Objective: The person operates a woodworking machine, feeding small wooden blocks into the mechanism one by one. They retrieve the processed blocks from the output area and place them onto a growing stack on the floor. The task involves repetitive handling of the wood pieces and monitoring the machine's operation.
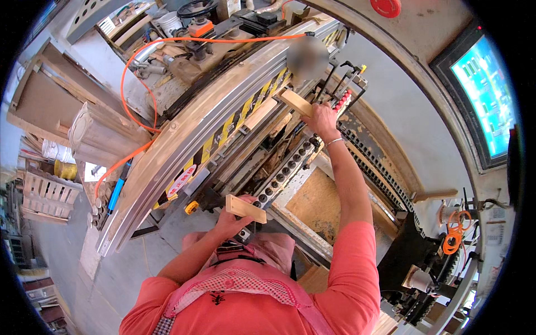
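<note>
My left hand (230, 223) is closed round a short pale wood block (247, 209), just past the near end of a rail with a row of black round fittings (283, 174). My right arm stretches forward over the machine, with a bracelet at the wrist. At the far end, my right hand (322, 121) grips another pale wood piece (297, 104), its fingers partly hidden under it. A row of small red knobs (342, 100) sits just right of this hand. Whether the right-hand piece rests on the machine, I cannot tell.
A yellow-black striped beam (234, 120) runs along the machine's left side. An orange hose (127, 89) loops over a cluttered bench. Black chain tracks (371, 162) lie to the right. A lit screen (484, 95), orange scissors (453, 240) and a red button (385, 6) are further right.
</note>
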`<action>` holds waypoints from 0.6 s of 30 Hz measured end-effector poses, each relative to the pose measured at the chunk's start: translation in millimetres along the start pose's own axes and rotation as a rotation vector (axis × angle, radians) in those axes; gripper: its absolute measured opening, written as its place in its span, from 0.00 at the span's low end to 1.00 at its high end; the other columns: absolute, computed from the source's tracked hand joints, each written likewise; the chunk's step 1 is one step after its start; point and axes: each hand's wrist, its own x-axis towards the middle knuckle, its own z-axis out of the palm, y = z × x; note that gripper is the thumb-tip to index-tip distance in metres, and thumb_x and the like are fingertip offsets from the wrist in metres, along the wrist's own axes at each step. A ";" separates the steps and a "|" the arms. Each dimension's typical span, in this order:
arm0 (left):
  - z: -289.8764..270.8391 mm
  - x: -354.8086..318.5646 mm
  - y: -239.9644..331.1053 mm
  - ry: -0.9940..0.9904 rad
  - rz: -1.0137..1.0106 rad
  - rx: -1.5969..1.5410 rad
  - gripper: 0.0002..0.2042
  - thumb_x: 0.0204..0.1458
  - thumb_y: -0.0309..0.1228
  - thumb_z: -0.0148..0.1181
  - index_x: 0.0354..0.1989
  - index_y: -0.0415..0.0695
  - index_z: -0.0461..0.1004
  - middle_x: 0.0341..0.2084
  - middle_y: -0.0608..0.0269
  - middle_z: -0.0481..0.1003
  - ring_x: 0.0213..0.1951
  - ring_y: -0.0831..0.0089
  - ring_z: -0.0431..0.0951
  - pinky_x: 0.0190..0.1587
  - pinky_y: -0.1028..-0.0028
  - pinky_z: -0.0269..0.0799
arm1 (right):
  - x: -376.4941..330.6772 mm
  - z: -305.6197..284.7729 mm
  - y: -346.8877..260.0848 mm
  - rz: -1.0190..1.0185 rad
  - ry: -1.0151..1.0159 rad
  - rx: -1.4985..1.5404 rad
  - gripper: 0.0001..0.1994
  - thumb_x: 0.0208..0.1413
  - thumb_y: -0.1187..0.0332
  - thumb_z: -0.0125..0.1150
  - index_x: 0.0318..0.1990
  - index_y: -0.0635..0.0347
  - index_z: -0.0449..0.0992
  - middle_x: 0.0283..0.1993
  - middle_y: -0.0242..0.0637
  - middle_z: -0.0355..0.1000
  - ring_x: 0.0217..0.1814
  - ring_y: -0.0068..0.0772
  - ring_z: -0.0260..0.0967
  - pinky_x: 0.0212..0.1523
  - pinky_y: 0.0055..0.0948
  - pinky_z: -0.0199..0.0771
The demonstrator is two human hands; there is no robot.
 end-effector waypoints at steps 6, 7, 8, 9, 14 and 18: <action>-0.6 -1.7 5.0 -0.012 -0.003 0.005 0.22 0.44 0.22 0.62 0.49 0.40 0.64 0.49 0.58 0.68 0.51 0.71 0.68 0.51 0.71 0.65 | 4.7 -1.3 -9.6 0.023 0.016 0.002 0.22 0.41 0.48 0.64 0.33 0.60 0.76 0.30 0.43 0.74 0.42 0.42 0.70 0.37 0.38 0.72; -0.7 0.0 2.8 -0.012 -0.002 -0.008 0.22 0.44 0.22 0.62 0.49 0.40 0.64 0.50 0.58 0.68 0.51 0.71 0.68 0.51 0.71 0.65 | 5.5 -1.5 -9.9 0.027 0.028 -0.006 0.22 0.41 0.48 0.64 0.33 0.60 0.76 0.30 0.43 0.74 0.42 0.42 0.71 0.37 0.38 0.73; -1.0 0.8 1.3 -0.011 0.000 -0.020 0.23 0.43 0.22 0.62 0.49 0.40 0.63 0.50 0.57 0.68 0.51 0.71 0.68 0.52 0.71 0.65 | 4.9 -1.3 -10.5 0.032 0.008 -0.008 0.22 0.42 0.48 0.63 0.33 0.60 0.76 0.31 0.43 0.74 0.42 0.42 0.71 0.37 0.38 0.73; -1.0 -0.8 1.0 -0.011 -0.035 -0.028 0.23 0.44 0.21 0.62 0.49 0.40 0.64 0.50 0.57 0.67 0.51 0.70 0.68 0.52 0.70 0.65 | 4.4 -1.6 -11.1 0.037 -0.011 -0.010 0.22 0.42 0.47 0.63 0.33 0.60 0.76 0.31 0.43 0.75 0.42 0.42 0.71 0.37 0.38 0.73; -3.0 0.0 3.9 -0.045 -0.027 -0.014 0.22 0.46 0.21 0.61 0.50 0.41 0.62 0.52 0.55 0.66 0.51 0.68 0.68 0.52 0.68 0.66 | 5.9 -7.5 -16.2 0.034 -0.049 -0.057 0.23 0.44 0.47 0.62 0.33 0.60 0.76 0.32 0.42 0.75 0.43 0.41 0.70 0.38 0.39 0.73; -4.2 -0.2 0.6 -0.049 -0.019 0.011 0.22 0.46 0.21 0.62 0.50 0.41 0.62 0.52 0.54 0.66 0.53 0.68 0.67 0.53 0.68 0.65 | 8.7 -6.7 -17.1 0.013 -0.061 -0.079 0.24 0.45 0.45 0.60 0.34 0.60 0.75 0.32 0.42 0.75 0.43 0.41 0.71 0.38 0.39 0.72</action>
